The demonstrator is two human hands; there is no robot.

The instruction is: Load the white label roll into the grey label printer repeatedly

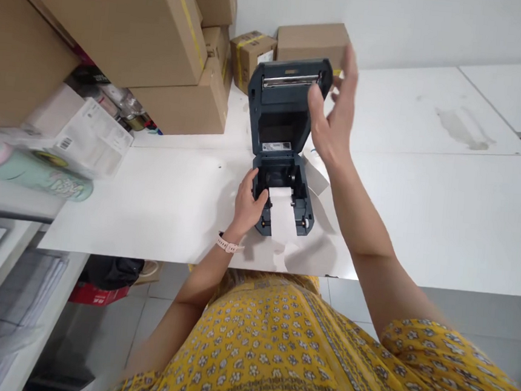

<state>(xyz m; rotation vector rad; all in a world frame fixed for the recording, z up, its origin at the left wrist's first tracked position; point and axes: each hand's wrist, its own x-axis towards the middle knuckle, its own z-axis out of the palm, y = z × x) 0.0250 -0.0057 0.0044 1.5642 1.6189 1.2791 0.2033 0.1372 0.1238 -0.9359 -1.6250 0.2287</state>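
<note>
A dark grey label printer (307, 209) stands on the white table with its lid (281, 109) swung up. Inside the base sits a small roll of white labels (281, 192), and its paper strip (283, 219) runs out over the front edge. My left hand (247, 203) grips the left wall of the base, thumb over the inner side by the roll. At the lid's upper right edge is my right hand (335, 117), its fingers spread and the index pointing up. The right thumb overlaps the lid's inner face; whether it presses there I cannot tell.
Cardboard boxes (120, 25) are stacked at the back left, and a low box (310, 40) lies behind the printer. A mint-green bottle (43, 173) and white packages (96, 138) lie at the left. Loose paper (316, 175) lies right of the printer. The table's front edge (417, 286) is near my body.
</note>
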